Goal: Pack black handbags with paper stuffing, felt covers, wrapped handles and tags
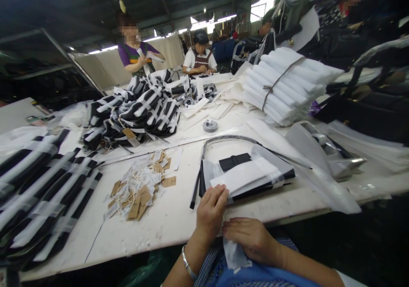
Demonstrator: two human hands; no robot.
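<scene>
Head camera looks down at a long white table (179, 223). The left hand (211, 210) lies flat, fingers loosely spread and holding nothing, pressing the near corner of a clear bag (271, 174) that lies on the table straight ahead, just beyond the hands. Inside it are a flat black piece (234, 161) and a white sheet (243, 174). The right hand (252, 238) rests at the table edge, fingers bent over a scrap of clear film (234, 255) that hangs toward the lap; whether it grips the film cannot be told. The black piece looks fully inside its bag, while the near end appears unsealed. To the left lie rows of bagged striped pieces (41, 189), seemingly finished, and loose hang tags (140, 189). A heap of striped garments (140, 108) farther back looks unbagged, so much seems left
</scene>
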